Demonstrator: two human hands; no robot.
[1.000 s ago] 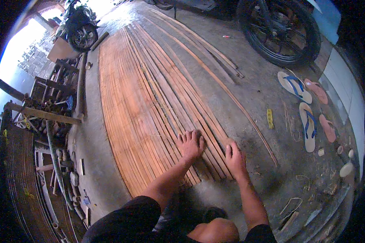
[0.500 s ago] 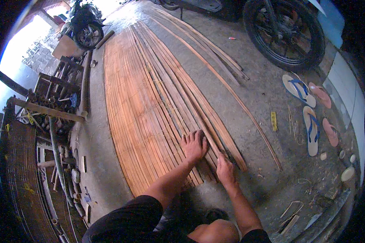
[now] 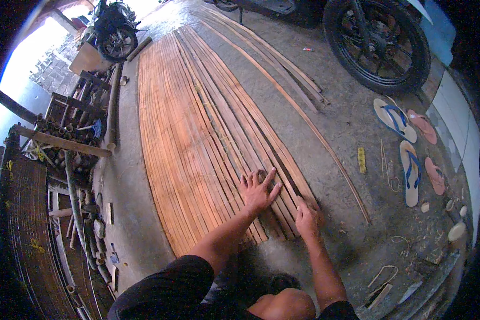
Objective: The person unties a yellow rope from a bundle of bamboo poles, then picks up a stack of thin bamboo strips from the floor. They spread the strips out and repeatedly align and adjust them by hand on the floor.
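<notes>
A broad row of long bamboo slats (image 3: 176,128) lies side by side over the concrete floor, orange-brown at the left and greyer toward the right. Thin yellowish string (image 3: 218,136) crosses some of them. My left hand (image 3: 258,193) rests palm down on the greyer slats near their close ends, fingers spread. Just right of it, my right hand (image 3: 308,217) is closed round the near end of the rightmost bamboo slats (image 3: 285,154); its fingers hide how many it holds. A dark gap separates these from the slats under my left hand.
Loose strips (image 3: 325,141) lie farther right. A motorcycle wheel (image 3: 377,45) stands at the far right, with flip-flops (image 3: 412,173) nearer. A yellow tape piece (image 3: 361,160) lies on the floor. Stacked bamboo poles (image 3: 64,128) line the left; another motorcycle (image 3: 114,32) is parked behind.
My right hand has shifted right, from one slat to the rightmost ones. My left hand's fingers have spread wider, staying in nearly the same place. A dark gap between slats now shows between the hands.
</notes>
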